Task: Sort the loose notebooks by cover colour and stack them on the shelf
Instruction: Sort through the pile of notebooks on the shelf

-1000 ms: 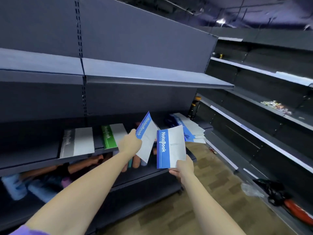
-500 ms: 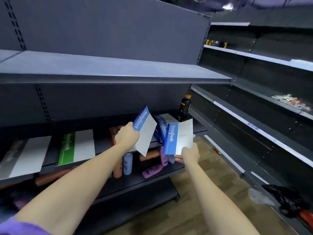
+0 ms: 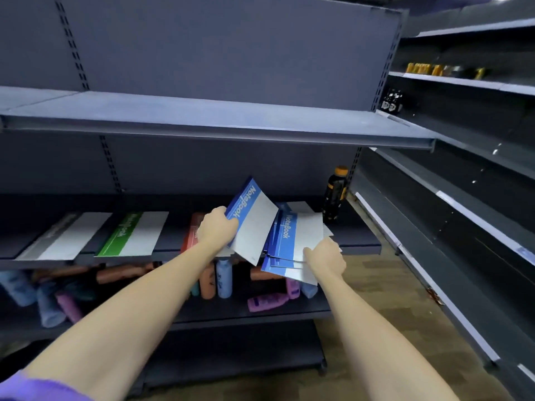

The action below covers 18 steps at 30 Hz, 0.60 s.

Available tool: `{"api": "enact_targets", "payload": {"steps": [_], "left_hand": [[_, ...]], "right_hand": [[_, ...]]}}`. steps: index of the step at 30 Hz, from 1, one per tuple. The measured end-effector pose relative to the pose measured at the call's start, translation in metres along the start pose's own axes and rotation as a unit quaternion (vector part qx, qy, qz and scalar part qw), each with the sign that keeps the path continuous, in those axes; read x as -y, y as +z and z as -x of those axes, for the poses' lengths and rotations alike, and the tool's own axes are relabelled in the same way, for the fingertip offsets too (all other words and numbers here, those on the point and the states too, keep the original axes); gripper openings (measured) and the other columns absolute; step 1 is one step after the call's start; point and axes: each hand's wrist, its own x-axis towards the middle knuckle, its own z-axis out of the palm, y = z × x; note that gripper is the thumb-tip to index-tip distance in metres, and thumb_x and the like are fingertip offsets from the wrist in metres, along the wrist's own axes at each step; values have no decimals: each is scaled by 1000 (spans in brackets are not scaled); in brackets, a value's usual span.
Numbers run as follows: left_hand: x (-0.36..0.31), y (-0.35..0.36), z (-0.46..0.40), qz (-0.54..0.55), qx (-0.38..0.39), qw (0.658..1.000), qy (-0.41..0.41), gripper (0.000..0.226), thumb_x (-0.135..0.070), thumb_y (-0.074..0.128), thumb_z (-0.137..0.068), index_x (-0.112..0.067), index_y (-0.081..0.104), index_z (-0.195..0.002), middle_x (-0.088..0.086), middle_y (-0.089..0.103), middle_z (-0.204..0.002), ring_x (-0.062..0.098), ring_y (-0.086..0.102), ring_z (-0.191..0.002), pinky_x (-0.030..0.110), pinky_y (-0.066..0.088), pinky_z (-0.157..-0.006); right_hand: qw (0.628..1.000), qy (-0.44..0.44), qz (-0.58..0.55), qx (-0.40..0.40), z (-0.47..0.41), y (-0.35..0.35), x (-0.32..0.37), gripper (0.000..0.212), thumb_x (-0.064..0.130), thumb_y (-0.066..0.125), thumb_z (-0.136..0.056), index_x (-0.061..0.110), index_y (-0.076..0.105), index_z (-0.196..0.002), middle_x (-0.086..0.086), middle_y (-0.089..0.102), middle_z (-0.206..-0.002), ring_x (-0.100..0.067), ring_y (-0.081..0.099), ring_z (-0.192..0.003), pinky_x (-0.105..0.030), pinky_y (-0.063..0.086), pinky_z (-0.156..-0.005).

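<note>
My left hand (image 3: 216,230) grips a blue-and-white notebook (image 3: 252,224), tilted up above the middle shelf (image 3: 356,241). My right hand (image 3: 325,257) holds the near edge of another blue notebook (image 3: 298,235) that lies on top of a pile of blue notebooks (image 3: 286,269) at the shelf's right end. Further left on the same shelf lie a green notebook (image 3: 133,234), a grey notebook (image 3: 65,240) and a red notebook (image 3: 192,231), the last partly hidden by my left hand.
A dark bottle with an orange cap (image 3: 335,193) stands at the back right of the middle shelf. Blue, orange and purple bottles (image 3: 223,277) crowd the shelf below. The upper shelf (image 3: 220,117) overhangs. Another shelving run (image 3: 463,180) lines the right side.
My right hand has carried its blue notebook forward and down onto the blue pile on the shelf. My left hand has stayed raised with its notebook. The view has shifted right and closer.
</note>
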Motion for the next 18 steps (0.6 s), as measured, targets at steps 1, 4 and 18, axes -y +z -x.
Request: {"api": "enact_targets", "payload": {"steps": [1,4,18], "left_hand": [[-4,2,3,9,-3,1000,0,12,-26,51,-79,-18,55,-87,2,67,-86,30,64,-76,37,54,-67],[-15,10,12,35,-8,999,-3,13,-25,52,-80,-15,49,-86,4,65,-85,29,61,-72,38,52,-64],[-45,93,37,-166,82,982,-44,29,-16,49,-97,-3,48,-123,15,59,-125,34,59,-113,39,46,-85]], "right_hand": [[1000,-7,5,10,-3,2,-4,50,36,59,-94,5,47,-131,-14,51,-133,-35,59,-110,-37,43,-77],[999,-32,25,22,-9,3,-9,50,39,56,-96,4,48,-131,-15,44,-137,-35,56,-113,-37,41,-78],[992,-102,-30,74,-26,-5,-27,11,5,47,-92,2,50,-102,-21,54,-121,-29,50,-84,-32,37,-67]]}}
